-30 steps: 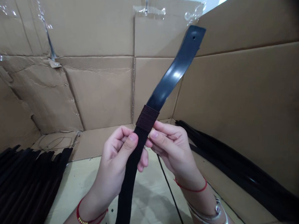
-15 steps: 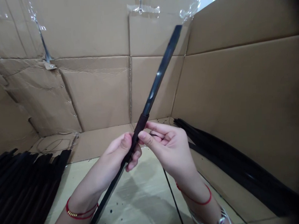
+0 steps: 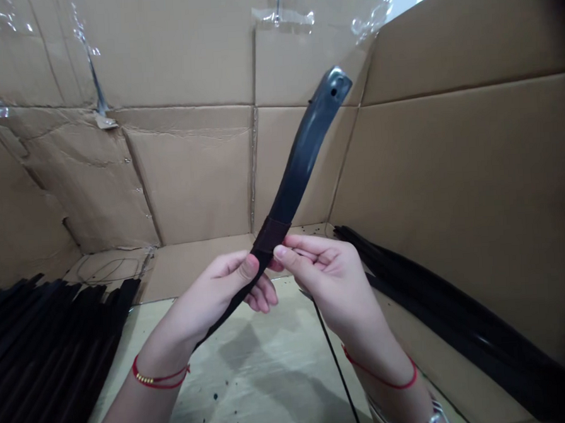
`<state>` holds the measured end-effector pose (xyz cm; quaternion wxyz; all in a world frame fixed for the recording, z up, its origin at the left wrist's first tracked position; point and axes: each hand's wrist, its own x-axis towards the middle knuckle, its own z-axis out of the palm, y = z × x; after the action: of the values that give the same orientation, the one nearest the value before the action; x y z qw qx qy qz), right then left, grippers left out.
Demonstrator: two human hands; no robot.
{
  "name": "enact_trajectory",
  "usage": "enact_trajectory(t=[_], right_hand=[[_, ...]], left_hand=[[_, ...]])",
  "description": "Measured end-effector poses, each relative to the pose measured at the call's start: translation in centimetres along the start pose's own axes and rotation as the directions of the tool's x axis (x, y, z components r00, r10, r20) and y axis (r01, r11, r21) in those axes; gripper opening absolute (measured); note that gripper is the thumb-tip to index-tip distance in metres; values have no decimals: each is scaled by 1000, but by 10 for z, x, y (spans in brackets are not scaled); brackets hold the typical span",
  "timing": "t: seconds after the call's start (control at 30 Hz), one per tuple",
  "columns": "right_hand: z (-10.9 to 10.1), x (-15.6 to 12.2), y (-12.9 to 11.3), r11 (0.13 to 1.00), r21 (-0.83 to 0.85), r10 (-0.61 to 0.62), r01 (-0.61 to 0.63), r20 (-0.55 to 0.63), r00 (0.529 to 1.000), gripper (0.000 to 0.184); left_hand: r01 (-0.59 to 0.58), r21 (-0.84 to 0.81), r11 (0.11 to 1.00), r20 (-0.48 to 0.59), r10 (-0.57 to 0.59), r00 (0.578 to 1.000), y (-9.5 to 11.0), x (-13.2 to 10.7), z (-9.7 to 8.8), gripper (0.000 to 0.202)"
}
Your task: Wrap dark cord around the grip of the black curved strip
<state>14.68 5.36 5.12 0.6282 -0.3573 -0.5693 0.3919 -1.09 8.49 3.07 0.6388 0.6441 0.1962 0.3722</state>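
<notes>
As I logged it, strip (image 3: 303,153) was mid-air, long axis low-left to up-right | left hand (image 3: 230,290) pinched strip just under wrap (image 3: 270,234) | right hand (image 3: 328,285) pinched wrap | both equally near

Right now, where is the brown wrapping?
Centre of the head view: the brown wrapping circles the dark strip, just above where the left hand and right hand pinch it.

Left hand (image 3: 229,284) and right hand (image 3: 328,278) pinching a dark curved strip (image 3: 303,153) at its brown wrapped band (image 3: 269,236), cardboard walls (image 3: 190,172) behind
</notes>
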Motion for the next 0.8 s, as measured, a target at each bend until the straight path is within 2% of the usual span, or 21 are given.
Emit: enact_trajectory(t=[0.13,0.27,0.37,0.47,0.57,0.63,0.73,0.8], right_hand=[[3,1,4,998,-64,-22,14,-116,993,14],[-2,1,3,997,-69,26,-33,-95,995,23],[-7,2,2,999,-25,32,-35,-84,996,24],[-11,3,1,995,54,79,-78,-21,997,23],[-12,3,-2,981,129,126,-145,141,982,25],[-12,3,-2,976,150,127,-160,209,970,26],[-13,2,-2,975,160,113,-152,230,967,27],[-12,1,-1,980,147,101,-134,212,972,27]], left_hand=[[-4,86,996,-110,13,994,-1,0,12,38],[11,143,990,-152,11,988,-6,0,23,37],[22,105,994,-119,-10,993,-5,0,22,36],[16,48,999,-73,-12,997,1,-3,18,30],[29,-41,999,-16,-30,999,5,-7,13,23],[23,-115,993,30,-20,999,6,-9,11,21],[-6,-181,983,59,17,998,4,-9,11,18],[-23,-162,987,17,26,1000,3,-9,13,18]])
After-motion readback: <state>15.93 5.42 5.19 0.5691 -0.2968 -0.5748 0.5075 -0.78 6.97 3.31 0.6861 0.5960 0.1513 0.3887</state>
